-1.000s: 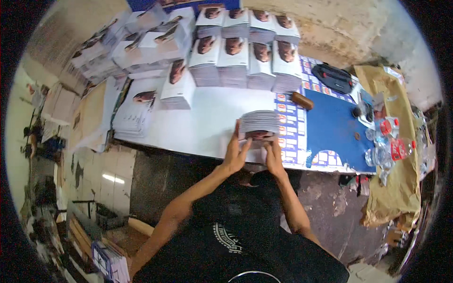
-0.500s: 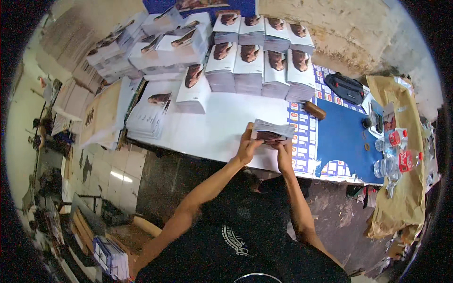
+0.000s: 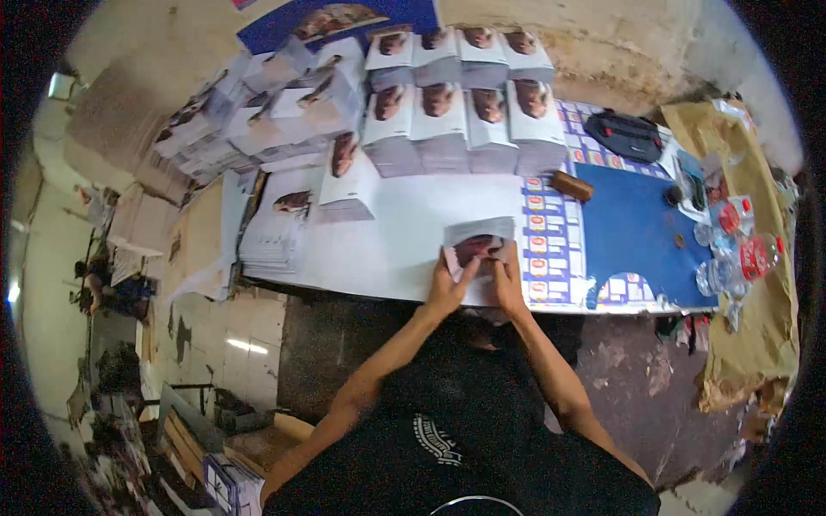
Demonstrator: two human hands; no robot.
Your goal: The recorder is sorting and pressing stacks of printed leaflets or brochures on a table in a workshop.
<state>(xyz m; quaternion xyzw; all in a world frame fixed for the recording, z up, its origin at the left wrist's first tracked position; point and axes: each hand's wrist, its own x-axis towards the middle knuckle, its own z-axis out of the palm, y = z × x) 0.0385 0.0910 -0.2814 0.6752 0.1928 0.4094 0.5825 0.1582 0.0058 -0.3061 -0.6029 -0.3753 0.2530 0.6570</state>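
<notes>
A stack of printed leaflets (image 3: 479, 230), white with a brown picture on the face, is held over the near edge of the table. My left hand (image 3: 446, 288) grips its left side, thumb across the printed face. On the opposite side my right hand (image 3: 508, 284) clasps it, with its thumb near the lower edge. Both hands' fingers behind the stack are hidden. Beyond them stand several tall stacks of matching leaflets (image 3: 439, 112) in two rows. One separate stack (image 3: 348, 185) stands left of those rows, beside a lower, spread pile (image 3: 280, 225).
More bundled stacks (image 3: 297, 107) fill the table's far left. To the right lie a brown block (image 3: 571, 186), a blue sheet (image 3: 632, 232) and a black pouch (image 3: 623, 136). Plastic bottles (image 3: 724, 277) rest by brown wrapping paper (image 3: 753, 318). The white tabletop (image 3: 413, 224) extends ahead of me.
The held stack has tipped so that more of its printed face shows. Both hands have shifted slightly left in the picture, the left thumb now further over the face. The whole view has turned a little.
</notes>
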